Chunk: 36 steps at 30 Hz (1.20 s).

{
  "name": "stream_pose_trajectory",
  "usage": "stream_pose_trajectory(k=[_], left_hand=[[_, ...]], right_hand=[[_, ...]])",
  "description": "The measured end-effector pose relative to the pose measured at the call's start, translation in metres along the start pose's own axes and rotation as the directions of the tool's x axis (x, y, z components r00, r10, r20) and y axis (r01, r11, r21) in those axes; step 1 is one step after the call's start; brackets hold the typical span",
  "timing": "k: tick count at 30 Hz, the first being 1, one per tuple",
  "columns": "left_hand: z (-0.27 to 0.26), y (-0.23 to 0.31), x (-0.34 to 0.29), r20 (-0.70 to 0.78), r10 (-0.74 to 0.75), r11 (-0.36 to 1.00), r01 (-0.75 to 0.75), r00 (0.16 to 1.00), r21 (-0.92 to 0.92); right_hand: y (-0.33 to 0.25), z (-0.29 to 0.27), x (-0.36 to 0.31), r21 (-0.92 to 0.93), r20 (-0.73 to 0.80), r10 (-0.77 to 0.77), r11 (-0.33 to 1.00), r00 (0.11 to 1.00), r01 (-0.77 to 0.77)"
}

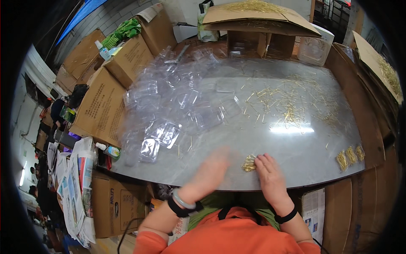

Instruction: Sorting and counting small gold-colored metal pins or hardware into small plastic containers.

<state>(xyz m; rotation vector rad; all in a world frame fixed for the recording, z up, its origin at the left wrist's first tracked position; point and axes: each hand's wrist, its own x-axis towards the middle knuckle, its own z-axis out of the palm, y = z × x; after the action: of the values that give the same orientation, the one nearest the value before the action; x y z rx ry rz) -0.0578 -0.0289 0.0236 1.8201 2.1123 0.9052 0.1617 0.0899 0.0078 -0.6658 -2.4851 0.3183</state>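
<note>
My right hand (270,174) lies on the grey tabletop with its fingers stretched out, fingertips against a small bundle of gold-coloured wire pieces (248,164). To the left of that bundle is my left hand (215,167), its fingers smeared by motion, so whether it holds anything cannot be made out. Farther back on the right, many loose gold-coloured wire pieces (289,111) are scattered, some with bent ends. Clear plastic blister shells (169,133) are heaped over the left part of the table. At the right edge sit three small gold bundles (350,156) in a row.
Brown cardboard boxes (103,108) line the left side. A cardboard sheet heaped with gold wire pieces (253,15) rests on a carton at the back, beside a white plastic basket (316,47). Cardboard panels (355,93) wall the right edge. Papers (76,182) lie stacked at left.
</note>
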Motion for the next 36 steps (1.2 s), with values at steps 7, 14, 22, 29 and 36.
stream_pose_trajectory(k=[7, 14, 22, 29, 36], left_hand=[[-0.071, -0.050, 0.088, -0.170, -0.107, 0.914, 0.164, 0.980, 0.371], [-0.061, -0.064, 0.099, 0.051, 0.074, 0.787, -0.090, 0.996, 0.610], [-0.072, 0.006, 0.049, -0.045, -0.145, 0.984, 0.139, 0.988, -0.114], [-0.012, 0.020, -0.075, 0.795, 0.005, -0.047, 0.794, 0.607, -0.606], [0.052, -0.021, -0.100, 0.928, 0.047, -0.406, 0.856, 0.370, -0.321]], right_hand=[[0.012, 0.000, 0.001, 0.040, -0.092, 0.035, 0.999, 0.995, -0.032], [0.013, -0.001, 0.001, 0.064, -0.090, -0.006, 0.998, 0.996, 0.012], [0.006, -0.013, 0.005, 0.084, 0.032, 0.045, 0.995, 0.998, -0.047], [0.002, -0.011, 0.005, 0.062, 0.089, 0.027, 0.998, 0.996, -0.033], [-0.007, -0.007, 0.008, 0.093, 0.128, -0.106, 0.991, 0.986, 0.095]])
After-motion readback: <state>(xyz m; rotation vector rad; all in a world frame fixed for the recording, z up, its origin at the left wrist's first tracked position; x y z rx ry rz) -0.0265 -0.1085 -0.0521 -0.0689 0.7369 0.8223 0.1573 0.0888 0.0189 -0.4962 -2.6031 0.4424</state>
